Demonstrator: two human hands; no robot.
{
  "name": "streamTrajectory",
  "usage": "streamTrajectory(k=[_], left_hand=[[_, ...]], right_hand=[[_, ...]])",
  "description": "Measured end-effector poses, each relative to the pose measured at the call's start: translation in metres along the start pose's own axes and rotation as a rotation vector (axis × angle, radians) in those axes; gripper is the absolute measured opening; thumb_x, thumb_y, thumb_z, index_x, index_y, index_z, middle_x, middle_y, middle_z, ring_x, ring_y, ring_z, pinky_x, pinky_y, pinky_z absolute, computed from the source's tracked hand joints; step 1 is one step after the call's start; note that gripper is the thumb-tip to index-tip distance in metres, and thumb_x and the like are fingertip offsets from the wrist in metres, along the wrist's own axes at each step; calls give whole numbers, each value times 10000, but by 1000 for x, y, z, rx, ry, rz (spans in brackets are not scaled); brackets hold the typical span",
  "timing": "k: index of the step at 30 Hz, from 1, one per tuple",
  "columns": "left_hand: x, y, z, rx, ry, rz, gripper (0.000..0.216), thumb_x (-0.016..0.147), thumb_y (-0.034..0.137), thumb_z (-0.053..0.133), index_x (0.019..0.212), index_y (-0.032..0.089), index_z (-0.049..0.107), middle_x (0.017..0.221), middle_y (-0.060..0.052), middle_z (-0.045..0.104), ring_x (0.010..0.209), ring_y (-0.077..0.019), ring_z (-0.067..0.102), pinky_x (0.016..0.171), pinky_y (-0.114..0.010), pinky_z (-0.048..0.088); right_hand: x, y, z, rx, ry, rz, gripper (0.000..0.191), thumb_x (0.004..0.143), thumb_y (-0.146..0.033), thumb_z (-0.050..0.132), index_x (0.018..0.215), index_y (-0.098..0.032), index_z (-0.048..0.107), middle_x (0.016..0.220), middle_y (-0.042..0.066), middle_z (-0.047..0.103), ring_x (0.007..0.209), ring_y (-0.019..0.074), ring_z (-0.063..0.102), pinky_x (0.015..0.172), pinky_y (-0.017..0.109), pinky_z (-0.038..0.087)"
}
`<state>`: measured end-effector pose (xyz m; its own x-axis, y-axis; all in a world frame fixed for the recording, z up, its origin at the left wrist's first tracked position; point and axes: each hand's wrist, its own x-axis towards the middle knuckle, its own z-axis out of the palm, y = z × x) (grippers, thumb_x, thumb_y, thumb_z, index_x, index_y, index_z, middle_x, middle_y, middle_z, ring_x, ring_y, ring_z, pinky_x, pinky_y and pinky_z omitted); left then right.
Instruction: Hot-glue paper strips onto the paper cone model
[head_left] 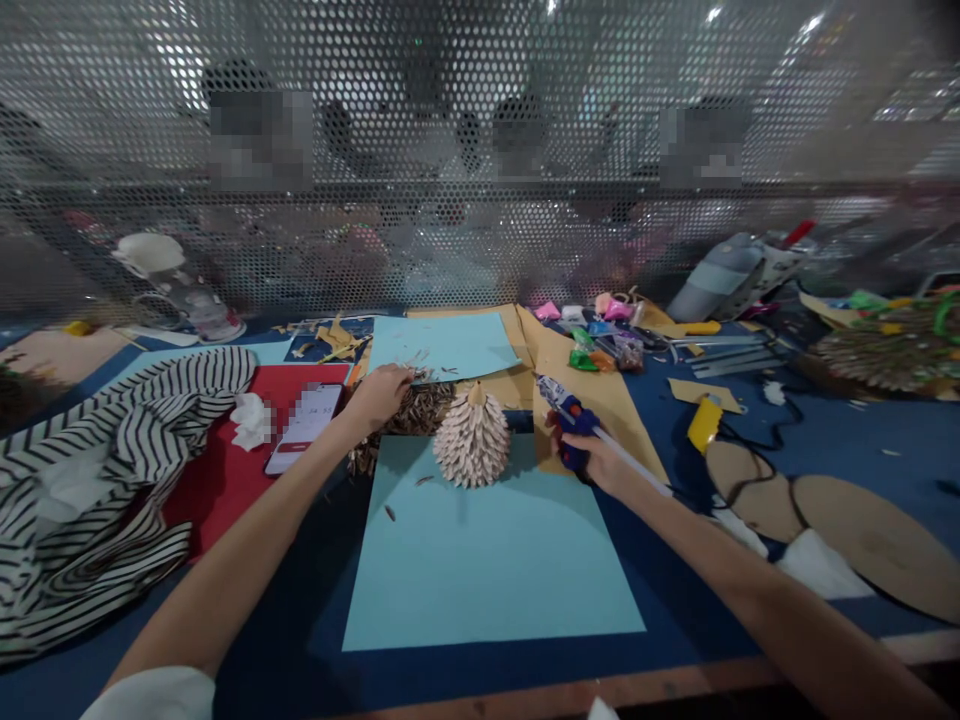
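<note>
A cream cone covered in small overlapping scales (472, 438) stands upright on the far edge of a light blue paper sheet (487, 560). My left hand (381, 392) reaches past it to a heap of thin brown seed-like pieces (420, 408), fingers curled down into the heap; what they pinch is hidden. My right hand (592, 458) is closed round a blue hot glue gun (568, 410) with a white glue stick sticking out the back. Its nozzle points towards the cone from the right, a short gap away.
A phone (304, 428) lies on red card (225, 470) beside striped cloth (97, 480) at left. Brown card (592, 385), coloured packets (600, 345), a yellow tool (703, 425) and cardboard discs (847, 525) lie right. A perforated metal screen (480, 150) closes the back, people behind it.
</note>
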<state>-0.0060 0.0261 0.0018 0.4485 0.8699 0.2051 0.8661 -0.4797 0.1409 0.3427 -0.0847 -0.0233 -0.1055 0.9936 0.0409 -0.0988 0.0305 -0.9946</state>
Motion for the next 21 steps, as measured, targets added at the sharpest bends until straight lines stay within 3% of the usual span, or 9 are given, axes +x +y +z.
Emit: streamTrajectory(k=[4, 21], left_hand=[[-1, 1, -1, -11, 15, -8, 242, 849, 193, 397, 906, 176, 632, 945, -97, 653, 940, -227, 593, 853, -340, 463], [-3, 2, -6, -9, 19, 7, 302, 821, 139, 382, 939, 188, 656, 984, -90, 623, 941, -210, 584, 864, -328, 466]], right_hand=[[-3, -8, 6, 54, -1, 91, 295, 676, -393, 633, 889, -188, 625, 783, 47, 634, 590, 163, 554, 562, 324, 436], [-3, -11, 8, 144, 9, 152, 324, 637, -343, 690, 920, -194, 642, 748, 8, 623, 570, 131, 548, 520, 270, 392]])
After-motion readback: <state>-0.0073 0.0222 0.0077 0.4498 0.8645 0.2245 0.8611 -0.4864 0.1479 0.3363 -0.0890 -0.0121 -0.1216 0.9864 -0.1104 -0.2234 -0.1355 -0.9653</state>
